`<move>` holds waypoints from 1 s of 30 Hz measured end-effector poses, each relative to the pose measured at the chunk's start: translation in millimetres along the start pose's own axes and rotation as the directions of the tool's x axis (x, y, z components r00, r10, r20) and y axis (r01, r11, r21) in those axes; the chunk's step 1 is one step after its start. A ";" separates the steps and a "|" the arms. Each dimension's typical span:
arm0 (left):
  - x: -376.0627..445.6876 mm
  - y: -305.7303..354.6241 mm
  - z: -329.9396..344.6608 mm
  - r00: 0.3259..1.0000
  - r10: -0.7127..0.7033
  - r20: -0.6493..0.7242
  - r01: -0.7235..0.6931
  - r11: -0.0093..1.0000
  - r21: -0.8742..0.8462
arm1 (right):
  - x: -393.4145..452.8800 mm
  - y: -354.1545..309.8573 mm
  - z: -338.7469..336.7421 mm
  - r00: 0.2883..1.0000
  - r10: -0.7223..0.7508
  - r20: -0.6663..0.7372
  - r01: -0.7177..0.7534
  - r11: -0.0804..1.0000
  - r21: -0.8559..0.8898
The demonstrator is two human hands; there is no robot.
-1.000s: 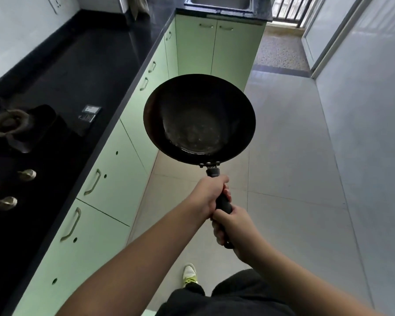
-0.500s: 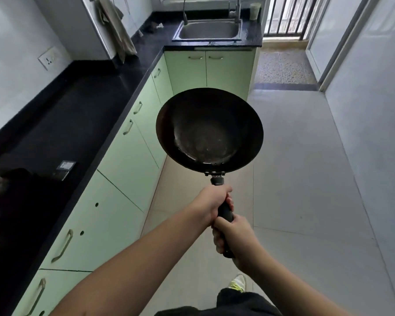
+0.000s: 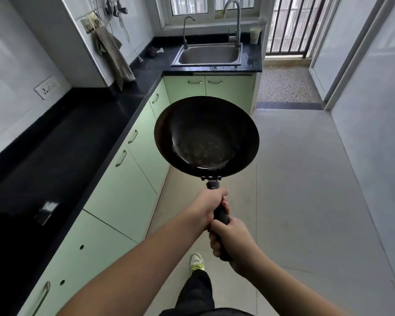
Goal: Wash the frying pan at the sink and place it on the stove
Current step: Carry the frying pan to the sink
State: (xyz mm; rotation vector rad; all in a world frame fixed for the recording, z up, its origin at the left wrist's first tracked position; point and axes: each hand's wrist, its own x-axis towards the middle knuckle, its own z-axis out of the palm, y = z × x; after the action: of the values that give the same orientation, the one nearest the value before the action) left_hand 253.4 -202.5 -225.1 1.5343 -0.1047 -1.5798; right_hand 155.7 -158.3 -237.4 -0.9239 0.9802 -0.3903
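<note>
A black frying pan [image 3: 206,136] hangs level over the floor in front of me, its inside dark with pale specks. Both hands grip its black handle: my left hand [image 3: 209,207] higher up near the pan, my right hand [image 3: 232,242] below it at the handle's end. The steel sink [image 3: 209,54] sits in the black counter at the far end of the kitchen, under a window, with a tall tap [image 3: 234,21] behind it. The stove is out of view.
A black counter [image 3: 62,147] over pale green cabinets [image 3: 123,190] runs along my left. A cloth [image 3: 113,55] hangs from the left wall. A cup [image 3: 255,35] stands right of the sink. Grey tiled floor [image 3: 306,179] stretches ahead, with a barred door at the far right.
I have walked forward along the counter with the pan held out. The stove burner and knobs slid out of view at the left, and the sink has come closer and fully into view.
</note>
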 end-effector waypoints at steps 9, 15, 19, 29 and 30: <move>85.3 101.6 -31.8 0.995 -0.046 0.088 0.058 0.989 -0.135 | 115.7 -71.2 23.5 0.999 0.006 -0.038 -0.013 0.983 -0.184; 130.2 176.3 -58.4 0.991 -0.052 0.120 0.070 0.986 -0.149 | 185.2 -119.5 57.3 0.998 0.006 -0.069 -0.020 0.977 -0.212; 158.1 210.6 -65.2 0.983 -0.082 0.163 0.111 0.977 -0.180 | 221.3 -143.4 64.1 0.995 -0.009 -0.096 -0.020 0.956 -0.293; 244.3 287.6 -41.2 0.980 -0.119 0.159 0.148 0.971 -0.187 | 319.7 -203.1 38.8 0.993 -0.013 -0.116 -0.027 0.940 -0.339; 255.2 297.3 -36.7 0.982 -0.119 0.150 0.146 0.972 -0.186 | 332.5 -210.4 34.5 0.993 -0.008 -0.115 -0.031 0.942 -0.333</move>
State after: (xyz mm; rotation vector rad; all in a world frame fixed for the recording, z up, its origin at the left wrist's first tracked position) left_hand 485.6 -519.7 -243.4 1.3013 0.0766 -1.7467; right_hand 383.5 -480.9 -237.0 -1.2125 1.1799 -0.2717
